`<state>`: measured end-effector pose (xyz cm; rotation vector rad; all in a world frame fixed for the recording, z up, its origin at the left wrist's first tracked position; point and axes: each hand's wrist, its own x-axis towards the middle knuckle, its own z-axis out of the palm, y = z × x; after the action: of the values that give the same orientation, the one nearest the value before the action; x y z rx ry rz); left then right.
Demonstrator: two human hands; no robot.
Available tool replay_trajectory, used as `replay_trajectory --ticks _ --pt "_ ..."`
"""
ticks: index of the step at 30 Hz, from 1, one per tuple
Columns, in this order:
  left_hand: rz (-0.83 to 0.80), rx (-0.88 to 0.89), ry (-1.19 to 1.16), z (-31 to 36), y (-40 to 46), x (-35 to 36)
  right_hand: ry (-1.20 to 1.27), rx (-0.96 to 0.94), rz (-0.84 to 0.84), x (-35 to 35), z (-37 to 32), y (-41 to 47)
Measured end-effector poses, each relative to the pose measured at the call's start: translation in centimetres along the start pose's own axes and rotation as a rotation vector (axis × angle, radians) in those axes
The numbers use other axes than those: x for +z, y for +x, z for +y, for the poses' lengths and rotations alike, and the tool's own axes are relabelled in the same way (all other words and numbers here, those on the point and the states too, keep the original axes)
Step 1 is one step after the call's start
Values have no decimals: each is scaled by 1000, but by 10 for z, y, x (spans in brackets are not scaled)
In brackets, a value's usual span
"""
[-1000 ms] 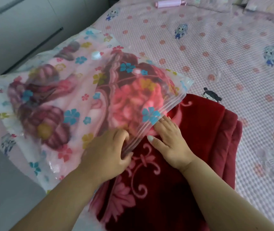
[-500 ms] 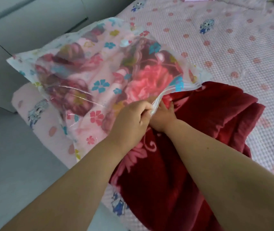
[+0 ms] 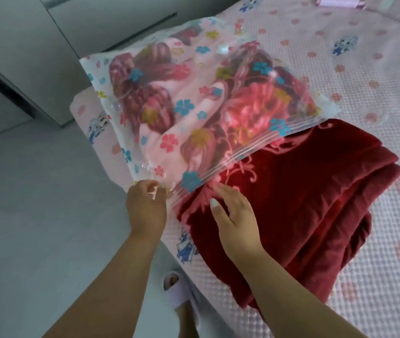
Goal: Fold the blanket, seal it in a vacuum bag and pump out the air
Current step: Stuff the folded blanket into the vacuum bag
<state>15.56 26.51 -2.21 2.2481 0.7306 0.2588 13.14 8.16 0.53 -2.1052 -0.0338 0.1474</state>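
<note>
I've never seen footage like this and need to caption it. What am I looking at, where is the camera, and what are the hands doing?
The one view comes from a camera worn on a person's head, looking down at their own bare hands; there is no machine. A folded red blanket lies on a pink bed, partly pushed into a clear flowered vacuum bag. The left hand pinches the bag's open edge at its near corner. The right hand rests with straight fingers on the blanket beside the opening. The bag is not yet sealed.
</note>
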Motion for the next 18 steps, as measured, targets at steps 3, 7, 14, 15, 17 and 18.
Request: replay_trajectory --ticks 3,7,14,15,17,18 --pt "40 -348 83 -25 -5 -2 480 395 -89 25 -23 -22" --pt "-155 -679 -332 -47 -7 11 967 1007 -213 69 -25 -29" --pt "-187 -707 -735 -53 -6 27 1317 1112 37 113 -10 -5" --pt "-193 -705 -718 -55 -6 27 1364 1100 114 117 -8 -3" --pt "-203 -694 -636 -59 -5 25 1491 1057 289 122 -7 -1" --pt "-201 -694 -616 -60 -4 24 1552 1036 366 124 -5 0"
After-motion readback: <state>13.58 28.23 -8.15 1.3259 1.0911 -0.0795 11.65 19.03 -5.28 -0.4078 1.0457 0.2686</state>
